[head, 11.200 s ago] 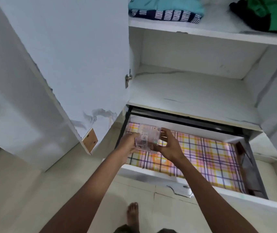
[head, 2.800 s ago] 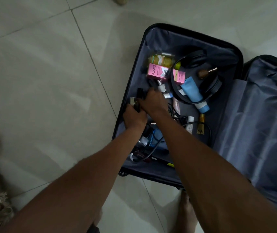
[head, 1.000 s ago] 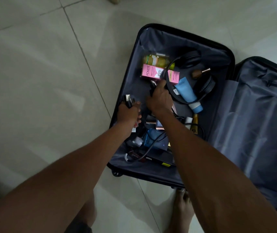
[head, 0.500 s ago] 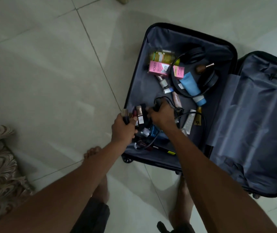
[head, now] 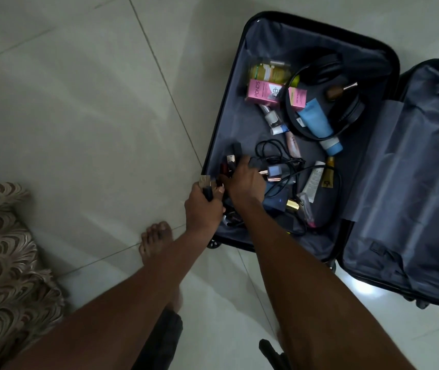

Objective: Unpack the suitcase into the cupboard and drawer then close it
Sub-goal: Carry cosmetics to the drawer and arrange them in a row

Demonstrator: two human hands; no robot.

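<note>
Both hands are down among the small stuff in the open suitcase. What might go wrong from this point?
1. The left hand already grips several small tubes; adding more may spill some.
2. The right hand works beside the black cable, which could snag and drag neighbours along.
3. The suitcase stays crowded, so several trips remain.

Head view looks steeply down (floor-level) at suitcase (head: 242,84)

1. Setting: a domestic room, most likely a bedroom or living space.
2. Flooring: large glossy pale floor tiles (head: 85,124) with thin grout lines.
3. Furnishing: a patterned fabric cover (head: 2,252) in brown and cream at the left edge, as on a bed or sofa.
4. Occupancy: an open suitcase (head: 242,84) of toiletries lies on the floor; the person stands with a bare foot (head: 155,243) on the tiles.
</note>
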